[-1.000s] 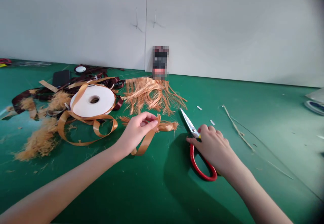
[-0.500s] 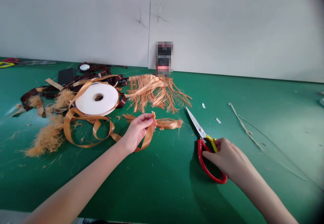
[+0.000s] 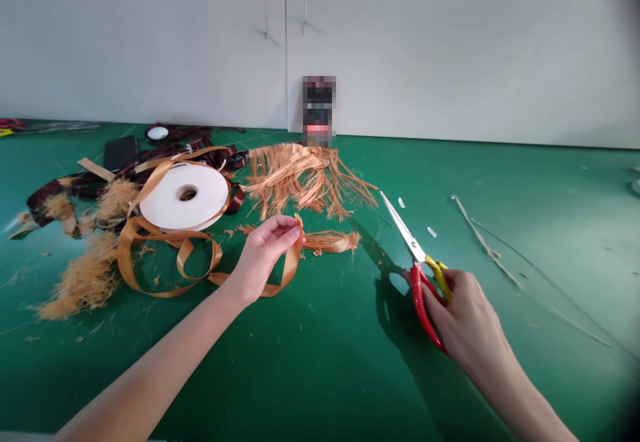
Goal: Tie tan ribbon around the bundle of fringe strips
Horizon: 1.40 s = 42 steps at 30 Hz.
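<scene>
Between thumb and fingers, my left hand [image 3: 265, 252] pinches the frayed end of an orange-brown ribbon [image 3: 291, 269]. The ribbon loops down and back left to a white spool [image 3: 207, 195]. My right hand [image 3: 470, 312] is closed round the handles, one red and one yellow, of a pair of scissors [image 3: 400, 225]. Their blades look together, point away from me, and are raised above the table. Behind my left hand lies a frayed ribbon bundle [image 3: 337, 242]. Farther back spreads a fringe of shredded orange-brown strands [image 3: 300, 179].
Fluffy thread scraps [image 3: 83, 275] and dark brown ribbon [image 3: 45, 202] lie on the left of the green table [image 3: 320, 362]. A blurred-out upright box [image 3: 319, 112] stands against the white wall [image 3: 450, 49]. Thin cord [image 3: 483, 242] lies at right.
My right hand has lifted the scissors off the table and moved them slightly right. My left hand still pinches the ribbon end. The whole view has shifted a little.
</scene>
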Available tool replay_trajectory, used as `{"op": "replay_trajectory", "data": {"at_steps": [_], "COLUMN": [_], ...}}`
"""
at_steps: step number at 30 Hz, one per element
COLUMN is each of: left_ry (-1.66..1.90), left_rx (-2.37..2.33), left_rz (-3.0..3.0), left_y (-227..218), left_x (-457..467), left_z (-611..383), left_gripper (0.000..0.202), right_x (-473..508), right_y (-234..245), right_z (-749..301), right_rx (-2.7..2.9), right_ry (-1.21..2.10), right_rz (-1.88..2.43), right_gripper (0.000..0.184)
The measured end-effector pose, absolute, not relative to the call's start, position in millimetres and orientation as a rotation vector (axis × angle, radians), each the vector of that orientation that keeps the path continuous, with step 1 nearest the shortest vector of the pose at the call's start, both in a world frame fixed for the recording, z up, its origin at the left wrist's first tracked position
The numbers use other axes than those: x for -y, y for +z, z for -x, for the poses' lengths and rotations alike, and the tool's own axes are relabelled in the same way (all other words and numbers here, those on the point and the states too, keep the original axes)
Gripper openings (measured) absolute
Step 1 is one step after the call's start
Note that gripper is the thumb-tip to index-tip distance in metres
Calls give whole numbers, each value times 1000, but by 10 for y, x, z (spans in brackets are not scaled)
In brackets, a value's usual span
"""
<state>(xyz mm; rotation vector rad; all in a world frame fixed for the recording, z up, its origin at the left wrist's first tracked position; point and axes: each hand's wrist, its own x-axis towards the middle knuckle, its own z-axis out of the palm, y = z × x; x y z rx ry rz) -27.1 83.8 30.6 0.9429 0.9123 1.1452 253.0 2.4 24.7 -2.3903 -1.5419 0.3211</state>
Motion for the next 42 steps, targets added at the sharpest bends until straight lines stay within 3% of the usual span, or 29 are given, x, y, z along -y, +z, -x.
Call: {"op": "replay_trajectory", "data": {"at_steps": [21, 35, 42], "left_ry": [1157, 1149, 1166], "left_rx": [-1061, -1015, -1037], "left_rz": [-1467, -1460, -1473], "left_y": [374, 365, 382], "left_x": [-723, -700, -690], "left_z": [281, 295, 279], "left_gripper": [7, 1, 3], "right_x": [51, 8, 0], "right_y": [440, 493, 499], "right_z": [-2226, -2093, -2100], "right_rx": [2357, 2396, 2440], "right_ry": [-268, -342, -276], "right_rz": [1706, 1623, 1649], "right_gripper": [49, 55, 47]}}
